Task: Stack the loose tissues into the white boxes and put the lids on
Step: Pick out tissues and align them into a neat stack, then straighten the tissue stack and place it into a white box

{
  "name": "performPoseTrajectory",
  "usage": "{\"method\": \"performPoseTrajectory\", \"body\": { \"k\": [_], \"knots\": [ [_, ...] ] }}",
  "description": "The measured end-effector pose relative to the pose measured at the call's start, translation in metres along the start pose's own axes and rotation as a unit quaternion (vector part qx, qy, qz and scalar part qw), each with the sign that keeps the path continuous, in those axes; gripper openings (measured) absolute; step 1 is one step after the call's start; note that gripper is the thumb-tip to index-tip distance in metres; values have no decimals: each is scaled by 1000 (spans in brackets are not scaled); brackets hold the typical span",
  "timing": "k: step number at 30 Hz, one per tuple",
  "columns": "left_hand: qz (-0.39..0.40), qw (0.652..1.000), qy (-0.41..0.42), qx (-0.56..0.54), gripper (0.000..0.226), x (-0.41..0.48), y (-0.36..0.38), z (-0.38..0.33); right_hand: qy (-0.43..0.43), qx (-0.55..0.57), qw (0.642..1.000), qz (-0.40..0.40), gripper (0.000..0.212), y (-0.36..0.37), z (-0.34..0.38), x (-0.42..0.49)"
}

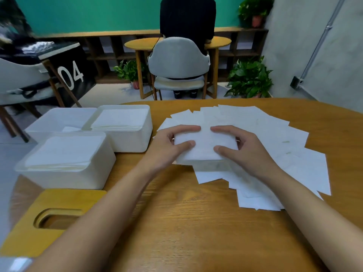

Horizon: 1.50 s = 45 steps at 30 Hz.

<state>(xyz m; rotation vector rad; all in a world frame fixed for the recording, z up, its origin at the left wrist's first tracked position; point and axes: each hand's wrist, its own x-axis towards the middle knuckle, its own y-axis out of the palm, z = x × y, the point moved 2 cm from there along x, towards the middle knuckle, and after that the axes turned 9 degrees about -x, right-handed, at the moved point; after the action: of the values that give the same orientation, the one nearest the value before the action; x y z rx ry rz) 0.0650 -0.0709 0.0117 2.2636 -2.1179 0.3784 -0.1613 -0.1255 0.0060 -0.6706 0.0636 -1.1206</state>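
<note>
Gripping a tissue stack [204, 147] with left hand [167, 152] and right hand [248, 152], fingers curled round its edges, over loose tissues [275, 138] fanned on the table [186, 222].

3 tissue boxes [68, 179] cluster at the tabletop's [196, 222] left edge, a lid [25, 238] before them; loose tissues [275, 134] spread right of them.

6 o'clock of the stack [204, 146]: bare table [196, 222] between the forearms [110, 213]; open passage;
9 to 10 o'clock: three white boxes [129, 142] stand close together; tall walls; only a narrow strip of wood before them;
8 o'clock: yellow lid [25, 236] lies flat, just beside the nearest box;
12 to 4 o'clock: loose tissues [275, 138] fanned flat; low; bare wood beyond them
</note>
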Motion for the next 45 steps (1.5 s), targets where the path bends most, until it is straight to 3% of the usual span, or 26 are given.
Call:
{"method": "performPoseTrajectory", "body": {
  "k": [5, 13, 20, 32, 38, 45],
  "knots": [
    [19, 991, 46, 123, 39, -8, -53, -32, -25, 32, 999, -16, 43, 24, 41, 20],
    [-122, 986, 7, 112, 32, -17, -158, -46, 0, 23, 1000, -3, 48, 94, 95, 80],
    [-163, 966, -43, 197, 31, 9, -226, -30, 42, -10, 999, 26, 53, 138, 111, 140],
    [-43, 901, -71, 426, 38, 36, -235, -15, -3, -245, 965, 97, 54, 163, 99, 166],
    [-27, 891, 9, 453, 32, 32, -242, -18, -45, -357, 928, 90, 55, 158, 106, 167],
    [44, 871, -44, 487, 45, 36, -245, -9, -33, -422, 893, 157, 58, 164, 107, 173]
  ]
}}
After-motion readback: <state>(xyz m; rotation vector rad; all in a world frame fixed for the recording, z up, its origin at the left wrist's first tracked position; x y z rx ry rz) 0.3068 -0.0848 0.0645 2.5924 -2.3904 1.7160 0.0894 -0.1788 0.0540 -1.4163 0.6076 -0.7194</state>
